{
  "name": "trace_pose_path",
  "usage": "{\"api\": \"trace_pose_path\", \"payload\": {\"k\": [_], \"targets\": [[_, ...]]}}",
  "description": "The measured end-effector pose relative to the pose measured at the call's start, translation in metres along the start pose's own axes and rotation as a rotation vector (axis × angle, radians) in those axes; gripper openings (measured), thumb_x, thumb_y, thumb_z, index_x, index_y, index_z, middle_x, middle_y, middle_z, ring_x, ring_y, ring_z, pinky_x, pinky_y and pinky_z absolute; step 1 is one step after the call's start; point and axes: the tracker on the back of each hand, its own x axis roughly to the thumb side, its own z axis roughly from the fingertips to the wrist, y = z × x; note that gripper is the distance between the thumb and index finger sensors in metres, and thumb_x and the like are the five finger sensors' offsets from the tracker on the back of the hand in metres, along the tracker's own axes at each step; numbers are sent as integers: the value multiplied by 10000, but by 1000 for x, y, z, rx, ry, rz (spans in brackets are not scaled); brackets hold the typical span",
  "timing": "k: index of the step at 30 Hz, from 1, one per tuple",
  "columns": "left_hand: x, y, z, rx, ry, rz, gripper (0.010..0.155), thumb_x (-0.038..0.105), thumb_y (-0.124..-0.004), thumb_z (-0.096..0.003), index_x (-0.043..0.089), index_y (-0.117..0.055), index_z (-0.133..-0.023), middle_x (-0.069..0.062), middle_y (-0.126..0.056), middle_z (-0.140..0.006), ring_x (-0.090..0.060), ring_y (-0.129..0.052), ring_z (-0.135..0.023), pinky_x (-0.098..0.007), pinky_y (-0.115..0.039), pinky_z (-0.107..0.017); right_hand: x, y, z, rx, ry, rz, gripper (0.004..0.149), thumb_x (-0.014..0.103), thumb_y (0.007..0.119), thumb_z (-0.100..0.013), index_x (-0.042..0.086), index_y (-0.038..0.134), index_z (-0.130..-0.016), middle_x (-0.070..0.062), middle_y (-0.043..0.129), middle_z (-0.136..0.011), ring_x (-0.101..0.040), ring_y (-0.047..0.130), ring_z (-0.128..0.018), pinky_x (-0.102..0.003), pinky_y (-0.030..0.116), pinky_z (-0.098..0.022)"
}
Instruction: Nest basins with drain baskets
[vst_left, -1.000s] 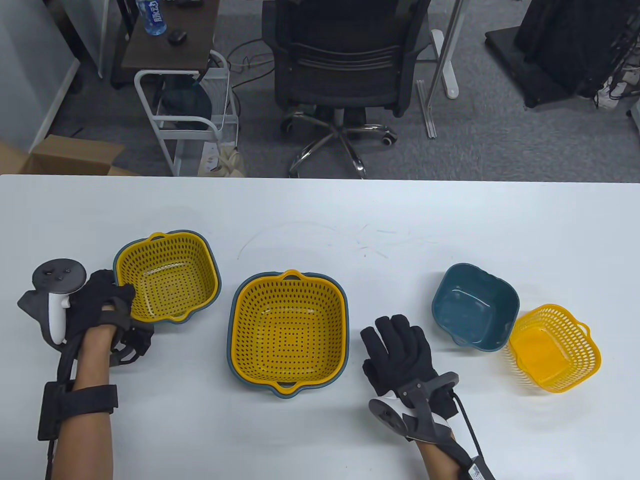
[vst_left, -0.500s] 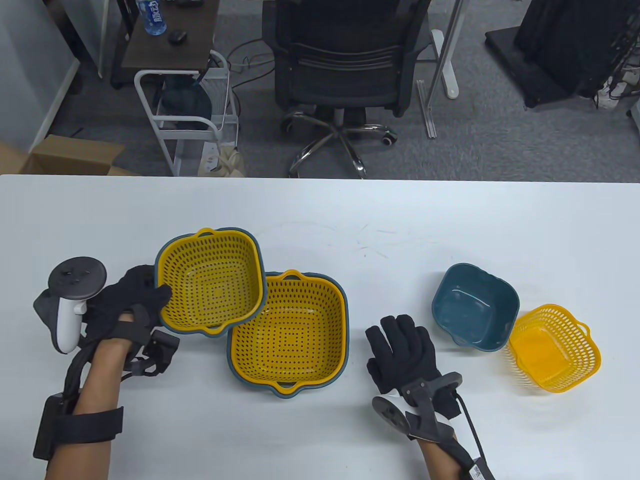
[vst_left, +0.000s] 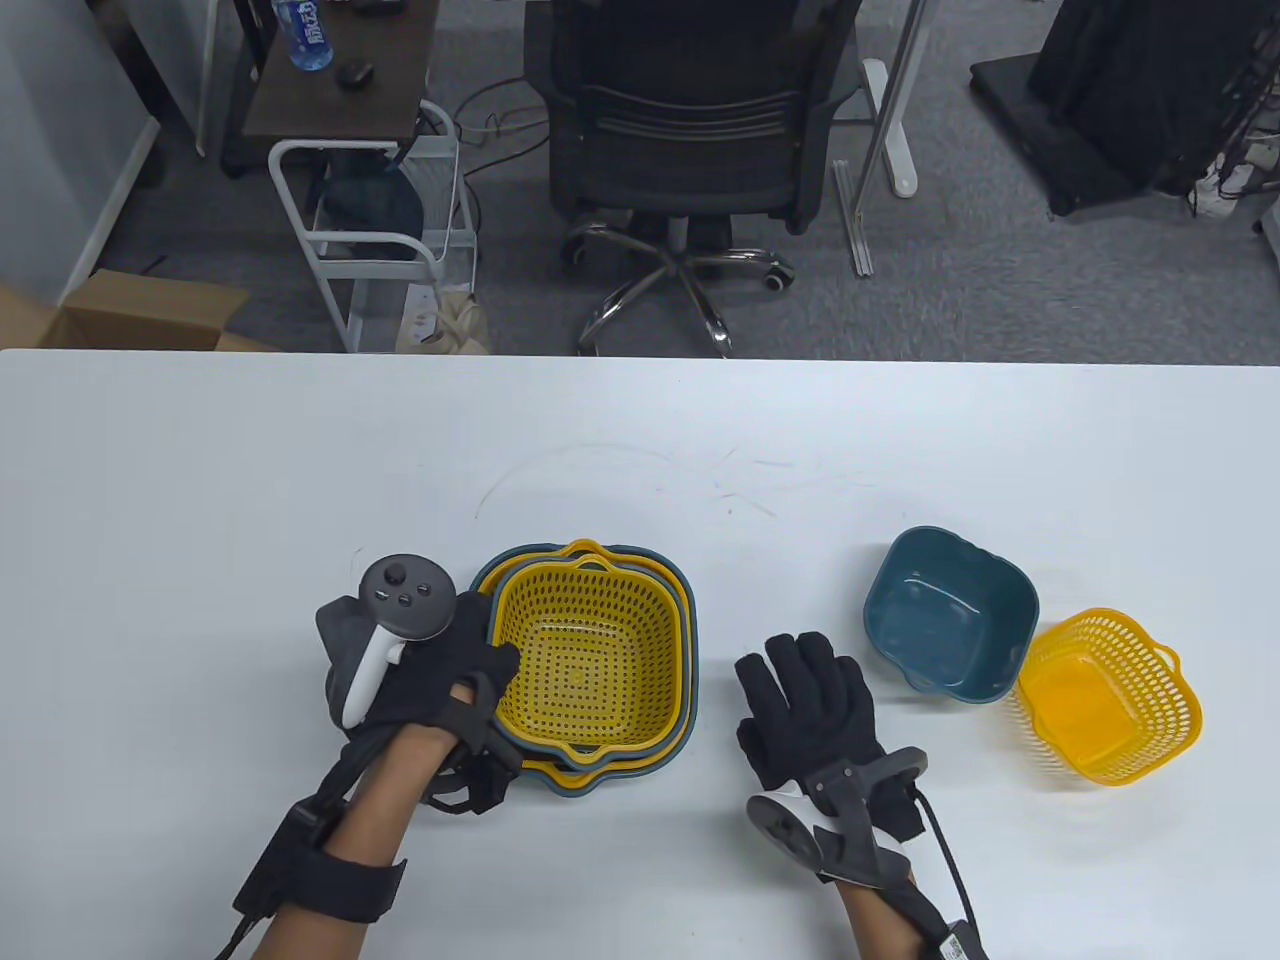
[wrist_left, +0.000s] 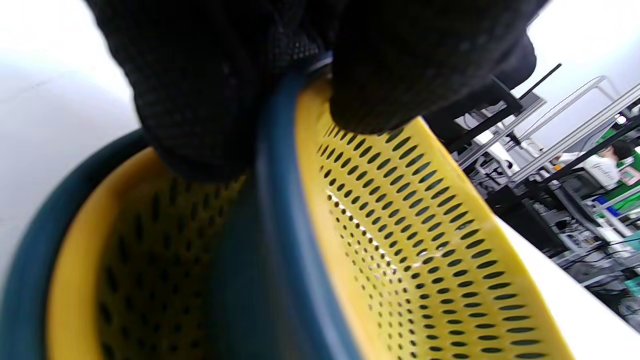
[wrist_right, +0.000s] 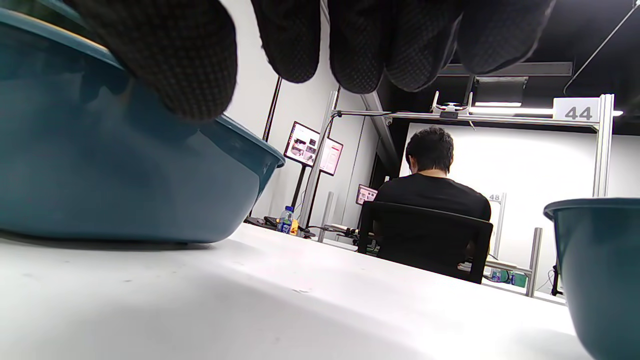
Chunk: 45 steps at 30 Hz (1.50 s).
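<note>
The medium basin-and-basket set (vst_left: 585, 665) sits inside the large basin-and-basket set (vst_left: 520, 570) at the near centre of the white surface (vst_left: 640, 450), both opening upward, so that 4 rims show as alternating blue and yellow bands. The inner yellow basket has a small handle tab at its far edge and a spout-like tab at its near edge, so its long axis runs from far to near; the outer set is aligned the same way. The left hand (vst_left: 430, 670) grips the left rim of the inner set: in the left wrist view its fingers (wrist_left: 200, 90) lie outside the blue wall and the thumb presses the perforated yellow wall (wrist_left: 425, 240) from inside. The right hand (vst_left: 810, 710) lies palm-down on the surface just right of the stack, apart from it, fingers extended and holding nothing. Farther right stands the small blue basin (vst_left: 950, 615), upright, with the small yellow basket (vst_left: 1105, 695) touching its near-right side and slightly tilted. Faint scratch marks cross the middle of the surface. Beyond the far edge are a black office chair (vst_left: 690, 110), a white wire cart (vst_left: 375, 230), a cardboard box (vst_left: 140, 310) and grey carpet.
</note>
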Motion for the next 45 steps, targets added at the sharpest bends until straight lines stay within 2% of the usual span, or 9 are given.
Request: {"api": "trace_pose_path", "payload": {"k": [5, 6, 7, 8, 9, 16, 26, 33, 45], "targets": [[2, 0, -1, 14, 14, -35, 701, 348, -937, -455, 72, -648, -1031, -128, -847, -917, -273, -1042, -568, -250, -1008, -332, 0, 0, 0, -1, -3, 7, 705, 392, 852, -448, 105, 579, -1031, -232, 581, -1065, -525, 579, -958, -677, 571, -677], [2, -1, 0, 22, 12, -69, 656, 6, -987, -480, 73, -642, -1034, -128, -843, -921, -276, -1040, -577, -256, -1009, -340, 0, 0, 0, 0, -3, 6, 703, 393, 851, -449, 104, 581, -1030, -232, 580, -1066, -525, 578, -959, -677, 571, -677], [3, -1, 1, 29, 10, -99, 711, 358, -933, -453, 77, -639, -1036, -125, -842, -923, -281, -1037, -586, -260, -1010, -355, 0, 0, 0, 1, -4, 8, 703, 392, 852, -449, 105, 581, -1030, -232, 581, -1066, -526, 579, -958, -677, 571, -677], [4, -1, 3, 34, 9, -120, 664, 22, -988, -477, 78, -637, -1038, -128, -838, -927, -283, -1034, -595, -277, -1006, -368, 0, 0, 0, 2, -4, 9, 705, 393, 852, -448, 104, 580, -1031, -233, 580, -1066, -526, 580, -957, -677, 572, -677], [4, 0, 5, 40, -1, -137, 734, 397, -930, -447, 79, -639, -1040, -132, -835, -931, -295, -1026, -607, -302, -995, -383, 0, 1, 0, 3, -4, 10, 706, 393, 852, -448, 104, 579, -1031, -232, 580, -1066, -527, 578, -958, -677, 571, -677], [2, 16, 28, 164, -90, -228, 777, 486, -896, -443, 101, -617, -1058, -132, -790, -973, -335, -977, -680, -383, -930, -461, -1, -2, 0, -6, 0, 14, 706, 391, 854, -446, 101, 581, -1030, -234, 582, -1065, -527, 581, -956, -679, 572, -674], [-62, -9, 58, 607, -313, -401, 787, 585, -787, -463, 178, -560, -1097, -126, -644, -1113, -430, -772, -920, -546, -736, -650, -17, -10, 3, -41, 65, -5, 712, 384, 859, -444, 85, 581, -1027, -246, 587, -1055, -536, 592, -942, -681, 581, -661], [-112, -23, 38, 652, -330, -480, 787, 597, -756, -468, 197, -528, -1106, -152, -524, -1179, -489, -619, -1014, -604, -633, -699, -19, -8, 3, -29, 83, 0, 723, 384, 860, -443, 75, 572, -1030, -250, 587, -1053, -536, 592, -941, -682, 582, -659], [-114, -30, 37, 608, -348, -523, 792, 607, -746, -464, 208, -519, -1110, -162, -473, -1200, -505, -554, -1045, -626, -589, -713, -25, -4, 2, -20, 126, 29, 753, 382, 862, -442, 48, 543, -1036, -255, 588, -1049, -542, 604, -931, -684, 592, -649]]}}
